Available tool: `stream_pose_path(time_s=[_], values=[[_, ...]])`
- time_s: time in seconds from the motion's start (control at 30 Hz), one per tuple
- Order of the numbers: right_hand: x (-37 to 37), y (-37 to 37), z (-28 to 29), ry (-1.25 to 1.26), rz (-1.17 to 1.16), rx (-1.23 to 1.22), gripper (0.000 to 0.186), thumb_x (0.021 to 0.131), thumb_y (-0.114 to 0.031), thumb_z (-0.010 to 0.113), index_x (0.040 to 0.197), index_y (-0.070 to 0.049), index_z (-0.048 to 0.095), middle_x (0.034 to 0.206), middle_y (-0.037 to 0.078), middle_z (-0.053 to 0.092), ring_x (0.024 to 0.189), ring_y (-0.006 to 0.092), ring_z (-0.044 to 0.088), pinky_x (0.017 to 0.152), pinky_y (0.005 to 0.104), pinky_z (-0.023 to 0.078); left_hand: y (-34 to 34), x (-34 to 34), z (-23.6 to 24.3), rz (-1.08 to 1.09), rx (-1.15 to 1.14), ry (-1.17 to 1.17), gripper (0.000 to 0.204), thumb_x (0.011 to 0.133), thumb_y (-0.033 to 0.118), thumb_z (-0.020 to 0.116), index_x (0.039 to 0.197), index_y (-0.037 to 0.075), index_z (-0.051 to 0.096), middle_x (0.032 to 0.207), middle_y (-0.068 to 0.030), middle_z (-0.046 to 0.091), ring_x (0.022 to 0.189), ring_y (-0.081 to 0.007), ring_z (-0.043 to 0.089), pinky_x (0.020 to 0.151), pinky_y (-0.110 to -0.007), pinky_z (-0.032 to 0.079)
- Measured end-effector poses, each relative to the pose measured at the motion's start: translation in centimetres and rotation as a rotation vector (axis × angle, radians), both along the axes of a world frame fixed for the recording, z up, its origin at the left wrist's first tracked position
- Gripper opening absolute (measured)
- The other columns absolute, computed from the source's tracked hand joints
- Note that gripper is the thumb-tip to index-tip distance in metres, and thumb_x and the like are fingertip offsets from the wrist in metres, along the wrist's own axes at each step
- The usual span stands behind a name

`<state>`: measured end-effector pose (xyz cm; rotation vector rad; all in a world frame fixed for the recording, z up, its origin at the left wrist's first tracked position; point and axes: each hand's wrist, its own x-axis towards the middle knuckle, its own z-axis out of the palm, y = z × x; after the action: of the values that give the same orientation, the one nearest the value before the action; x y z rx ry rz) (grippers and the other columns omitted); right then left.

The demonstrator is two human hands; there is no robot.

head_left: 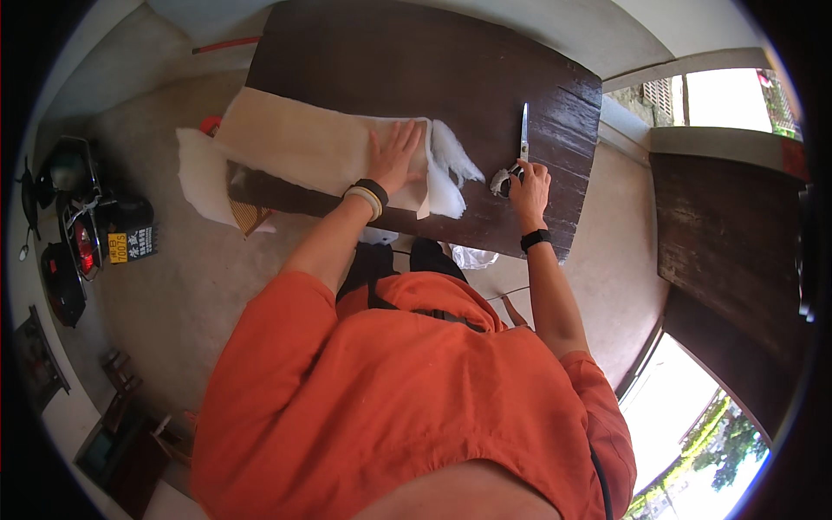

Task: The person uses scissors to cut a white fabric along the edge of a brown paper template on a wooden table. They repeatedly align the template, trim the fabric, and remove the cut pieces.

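At far left, a motorcycle [82, 230] stands on the floor [191, 269]. White fluffy batting [201, 178] hangs past the left edge of the dark wooden counter [373, 56]; over it lies a long tan sheet [290, 143], mostly on the counter. The left hand [394, 163] presses flat near the sheet's right end, its grip spread, fingers apart. More batting pokes out just beside. Farther right, scissors [524, 132] lie blades pointing away, the right hand [530, 192] curled over their dark handles; whether its grip is clamped, I cannot tell.
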<state>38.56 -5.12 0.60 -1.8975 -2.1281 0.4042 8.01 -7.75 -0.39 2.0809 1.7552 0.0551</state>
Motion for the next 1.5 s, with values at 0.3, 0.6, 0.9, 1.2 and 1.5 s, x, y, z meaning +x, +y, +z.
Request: stream_pose_path(time_s=[0.3, 0.6, 0.9, 1.2, 1.5], values=[[-12.7, -0.5, -0.3, 0.201, 0.3, -0.196, 0.027, 0.079, -0.004, 0.064, 0.104, -0.012, 0.059, 0.103, 0.012, 0.056, 0.099, 0.0338, 0.057, 0.082, 0.0431, 0.048, -1.3, 0.9, -0.3, 0.002, -0.001, 0.021, 0.103, 0.072, 0.037, 0.076, 0.151, 0.015, 0.014, 0.159, -0.0028, 0.005, 0.146, -0.0269, 0.005, 0.109, -0.067, 0.004], [-1.8, -3.3, -1.2, 0.186, -0.126, -0.15, 0.011, 0.083, -0.016, 0.064, 0.088, -0.007, 0.065, 0.093, 0.017, 0.066, 0.09, 0.0367, 0.062, 0.078, 0.0425, 0.048, -0.7, 1.6, -0.3, 0.025, -0.059, 0.109, 0.104, 0.073, 0.045, 0.074, 0.151, 0.016, 0.013, 0.159, -0.0009, 0.002, 0.146, -0.0247, 0.003, 0.109, -0.067, 0.007], [-3.4, -15.7, 0.9, 0.365, -0.012, -0.683, 0.036, 0.084, -0.03, 0.069, 0.111, -0.007, 0.062, 0.099, 0.016, 0.067, 0.094, 0.0256, 0.063, 0.081, 0.0362, 0.047, 0.6, 1.9, 0.4, 0.019, -0.108, -0.075, 0.101, 0.075, 0.053, 0.07, 0.151, 0.015, 0.014, 0.159, -0.0071, 0.002, 0.146, -0.0309, 0.002, 0.104, -0.073, 0.006], [-12.9, -12.7, 4.2, 0.671, -0.065, -1.015, 0.029, 0.092, -0.029, 0.056, 0.1, -0.002, 0.065, 0.077, 0.009, 0.069, 0.068, 0.0137, 0.066, 0.06, 0.0252, 0.052, -2.4, -5.4, 2.5, 0.159, 0.51, -0.581, 0.041, 0.083, 0.016, 0.066, 0.122, 0.01, 0.056, 0.125, -0.0127, 0.054, 0.117, -0.0312, 0.05, 0.099, -0.053, 0.035], [-15.8, -12.9, 2.0, 1.152, -0.591, -0.904, 0.053, 0.089, -0.048, 0.06, 0.117, -0.004, 0.052, 0.104, 0.011, 0.063, 0.083, 0.0188, 0.064, 0.071, 0.0332, 0.055, -9.8, -21.3, 0.3, 1.119, 0.369, -0.946, 0.04, 0.089, 0.021, 0.065, 0.119, 0.001, 0.049, 0.106, -0.0108, 0.056, 0.092, -0.019, 0.058, 0.076, -0.033, 0.051]])
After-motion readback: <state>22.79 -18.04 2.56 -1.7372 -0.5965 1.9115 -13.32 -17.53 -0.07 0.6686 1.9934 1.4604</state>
